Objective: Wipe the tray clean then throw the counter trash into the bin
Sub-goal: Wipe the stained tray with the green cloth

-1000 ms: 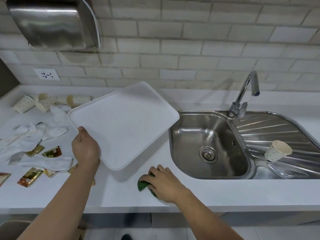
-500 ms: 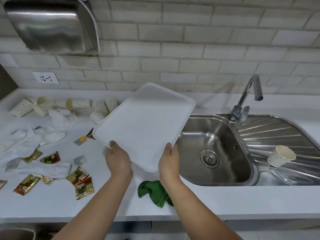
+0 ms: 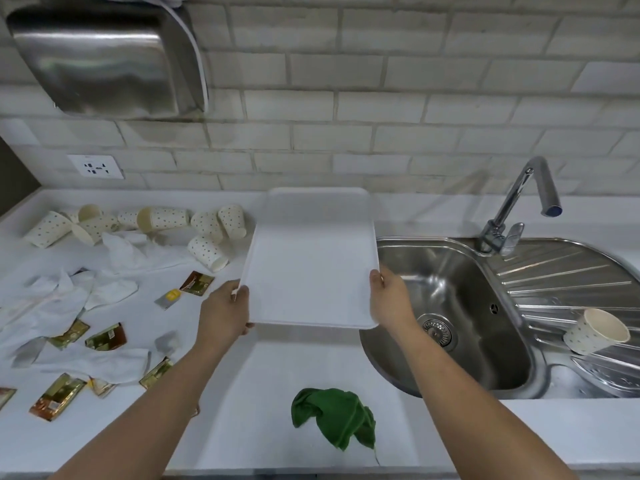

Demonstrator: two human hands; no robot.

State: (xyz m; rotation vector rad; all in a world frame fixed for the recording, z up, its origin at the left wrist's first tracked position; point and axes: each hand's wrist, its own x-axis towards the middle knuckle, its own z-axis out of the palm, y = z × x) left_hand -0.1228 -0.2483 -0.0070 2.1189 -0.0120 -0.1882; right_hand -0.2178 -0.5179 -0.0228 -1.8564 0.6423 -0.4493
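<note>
Both hands (image 3: pixel 225 311) (image 3: pixel 389 299) now grip the straightened tray's (image 3: pixel 311 271) sides.

My tray (image 3: pixel 311 271) looks like matt, faintly grainy white plastic. Sink (image 3: pixel 450 282) and tap (image 3: pixel 508 202) are shiny steel, the cloth (image 3: pixel 336 417) soft green fabric, cups (image 3: pixel 207 251) paper, wrappers (image 3: pixel 105 337) glossy foil, counter (image 3: pixel 277 393) smooth.

Steel sink (image 3: pixel 433 271), drain strainer (image 3: pixel 437 331) at its bottom, chrome tap (image 3: pixel 512 199) behind it, ribbed drainboard (image 3: pixel 561 282) beside it, white wall socket (image 3: pixel 95 166), steel dispenser (image 3: pixel 100 60) on tiled wall (image 3: pixel 381 105)
</note>
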